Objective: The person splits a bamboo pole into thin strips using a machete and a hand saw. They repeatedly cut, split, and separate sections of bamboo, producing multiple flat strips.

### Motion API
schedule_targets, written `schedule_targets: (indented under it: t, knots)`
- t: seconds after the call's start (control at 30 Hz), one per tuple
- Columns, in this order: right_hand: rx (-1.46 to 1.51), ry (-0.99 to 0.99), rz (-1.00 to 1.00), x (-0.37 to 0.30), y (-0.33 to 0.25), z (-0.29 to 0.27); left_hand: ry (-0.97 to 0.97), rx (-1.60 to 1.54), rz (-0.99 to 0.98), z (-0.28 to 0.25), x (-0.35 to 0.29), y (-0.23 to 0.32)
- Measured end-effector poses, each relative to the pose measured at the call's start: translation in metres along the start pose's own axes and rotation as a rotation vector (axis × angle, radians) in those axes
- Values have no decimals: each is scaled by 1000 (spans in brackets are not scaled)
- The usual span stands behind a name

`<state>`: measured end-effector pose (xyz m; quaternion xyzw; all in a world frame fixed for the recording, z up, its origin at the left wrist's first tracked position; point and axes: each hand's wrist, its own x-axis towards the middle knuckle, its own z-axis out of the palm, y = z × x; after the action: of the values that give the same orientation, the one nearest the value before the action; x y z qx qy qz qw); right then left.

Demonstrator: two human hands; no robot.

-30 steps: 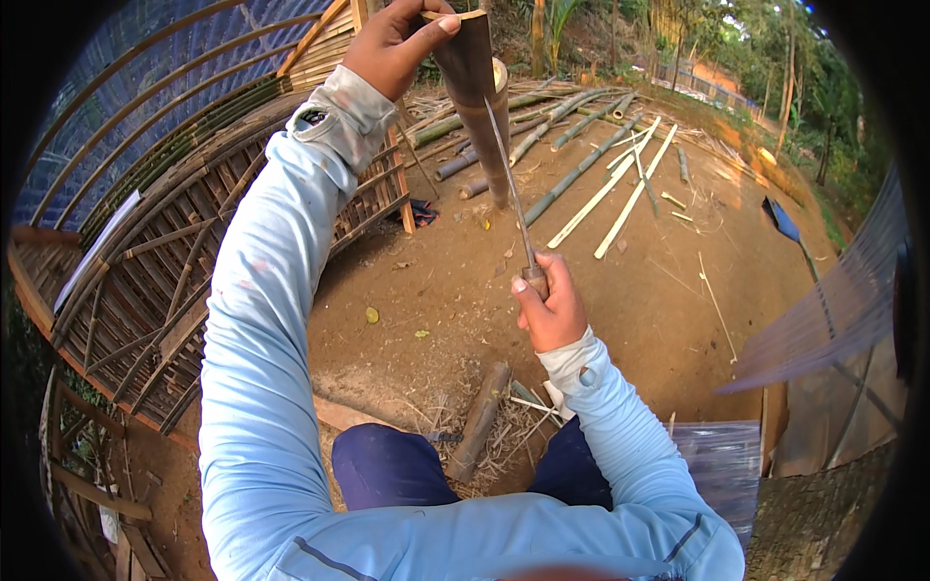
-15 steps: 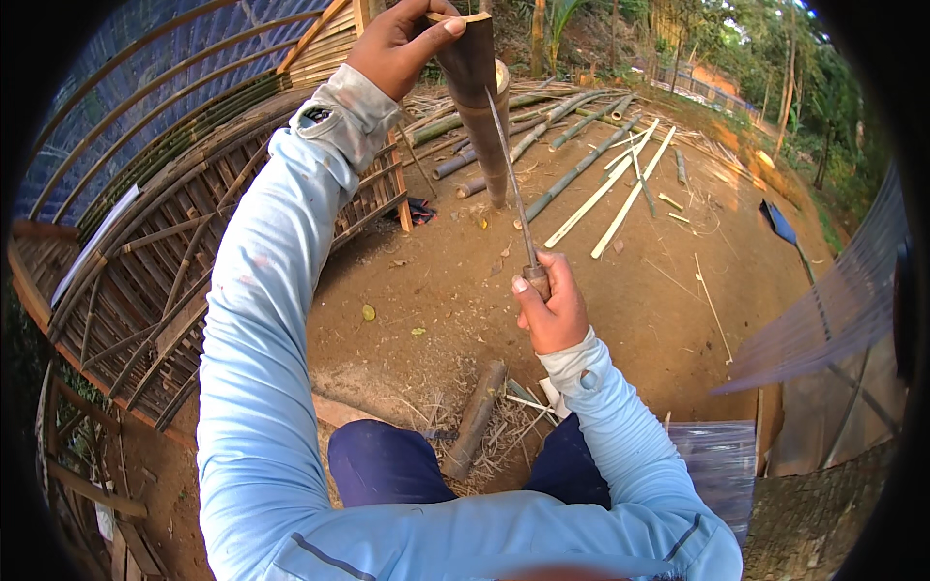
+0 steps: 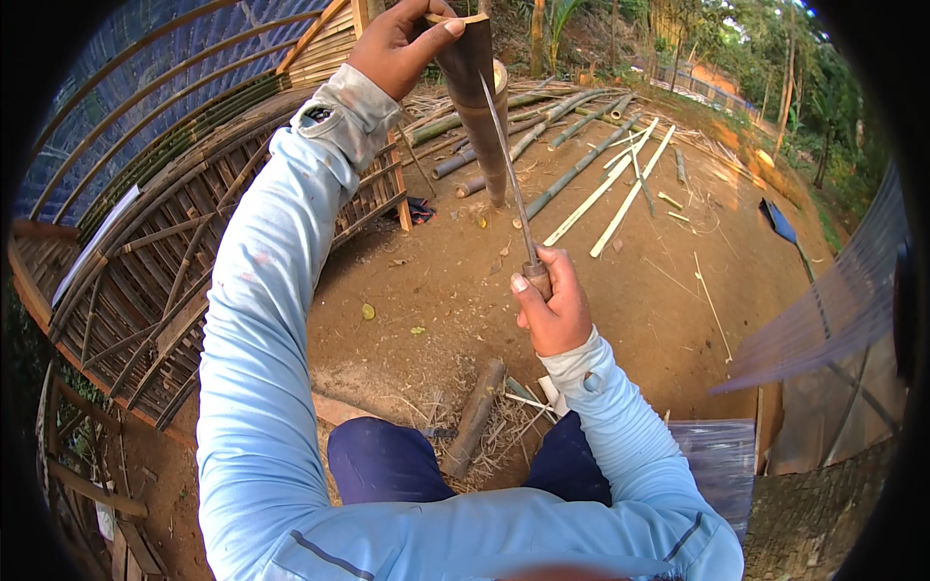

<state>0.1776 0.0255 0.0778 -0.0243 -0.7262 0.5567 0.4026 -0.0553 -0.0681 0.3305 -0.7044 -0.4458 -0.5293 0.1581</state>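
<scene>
Up at the top of the view, my left hand (image 3: 402, 48) grips the upper end of a dark brown bamboo piece (image 3: 480, 121), thumb pressed over its pale cut rim. The bamboo stands nearly upright, its lower end reaching toward the ground. My right hand (image 3: 559, 308) is wrapped around the wooden handle of a long, thin knife (image 3: 511, 172). Its narrow blade points up and slightly left, lying across the bamboo in this view. Whether the edge touches the bamboo I cannot tell.
Green bamboo poles (image 3: 581, 174) and pale split strips (image 3: 635, 189) lie ahead on the dirt. A short bamboo log (image 3: 475, 418) rests among shavings between my knees. At left stands a slatted bamboo structure (image 3: 165, 300); translucent sheeting (image 3: 823, 310) hangs at right.
The knife tip has shifted slightly up and to the left along the bamboo. My left hand and the bamboo stay in place.
</scene>
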Motion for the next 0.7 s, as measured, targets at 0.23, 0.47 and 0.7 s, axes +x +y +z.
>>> schedule_targets:
  t: [0.23, 0.47, 0.7]
  knots:
    - [5, -3, -27, -3, -13, -1, 23, 61, 3, 3, 1, 3]
    - [27, -10, -57, -5, -20, -1, 72, 224, -24, 5, 0, 7]
    - [12, -11, -88, -7, -32, 0, 98, 317, -22, 3, -4, 14]
